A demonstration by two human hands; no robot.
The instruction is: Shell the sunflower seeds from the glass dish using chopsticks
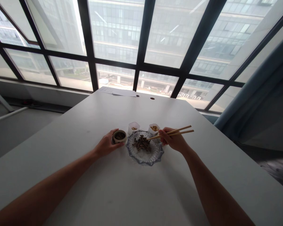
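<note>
My left hand [109, 142] is wrapped round a small round cup [119, 141] with a pale rim and dark contents. Just right of it stands a clear glass bowl [153, 159] with a scalloped edge. A heap of dark, seed-like pieces [142, 143] lies in the bowl. A pair of wooden chopsticks [180, 131] is gripped in my right hand [173, 139], with the tips reaching down to the heap. Whether the tips pinch a piece is too small to tell.
Behind the bowl are two small white containers, the left container [134, 128] and the right container [153, 127], each with light brown pieces. Papers [118, 91] lie at the far edge of the white table [136, 194]. Windows rise beyond; a blue curtain [254, 84] hangs at right.
</note>
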